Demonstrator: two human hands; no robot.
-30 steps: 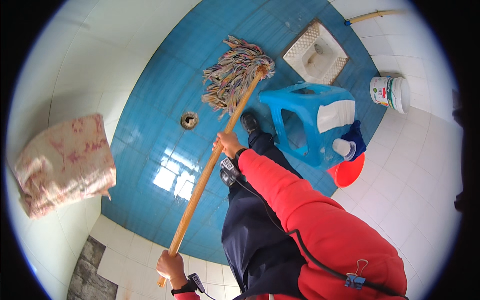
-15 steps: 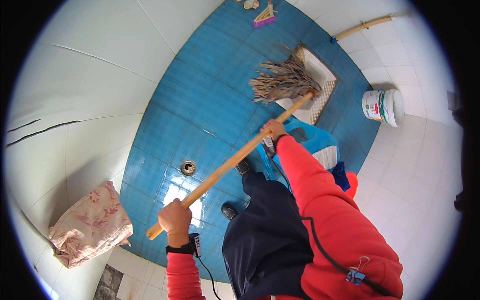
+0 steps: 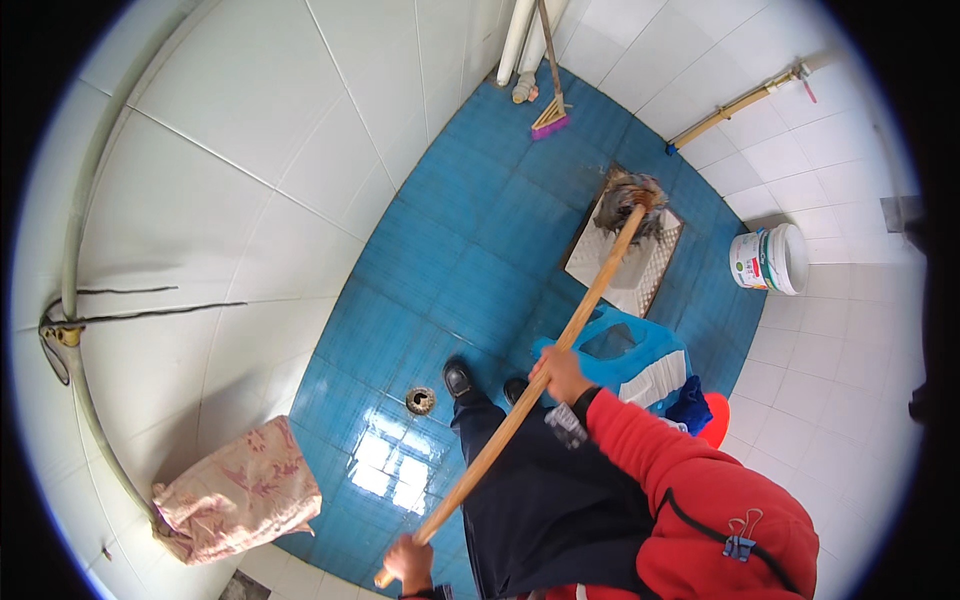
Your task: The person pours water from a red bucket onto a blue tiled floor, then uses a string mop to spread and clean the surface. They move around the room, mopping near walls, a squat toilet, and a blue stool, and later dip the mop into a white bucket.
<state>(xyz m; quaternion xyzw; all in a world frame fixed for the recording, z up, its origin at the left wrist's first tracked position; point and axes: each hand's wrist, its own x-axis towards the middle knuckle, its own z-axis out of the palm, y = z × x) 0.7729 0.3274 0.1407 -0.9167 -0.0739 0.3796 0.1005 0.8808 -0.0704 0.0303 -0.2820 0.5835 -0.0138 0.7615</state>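
Note:
A long-handled mop [image 3: 589, 302] slants across the middle of the view, gripped in both my hands. My left hand [image 3: 408, 563] is closed round the handle close to its near end. Farther up the wooden pole, my right hand [image 3: 563, 374] is wrapped round it. The mop head, made of rag strips [image 3: 622, 205], hangs bunched over the far part of a white squat toilet [image 3: 655, 275] set in the floor. I cannot tell whether the strips touch its bottom.
Blue floor tiles [image 3: 450, 250] shine wet by a round drain [image 3: 420, 401]. A blue plastic stool-like piece [image 3: 640, 350] stands right of my feet, beside a red basin [image 3: 714, 420]. A white bucket [image 3: 765, 258] sits by the right wall. At the back leans a purple-bristled broom [image 3: 550, 121]; a patterned cloth [image 3: 245, 490] hangs left.
The mop head has gone from spread out left of the toilet to bunched over its far part. My left hand has come down and nearer with the handle's end. The view has shifted.

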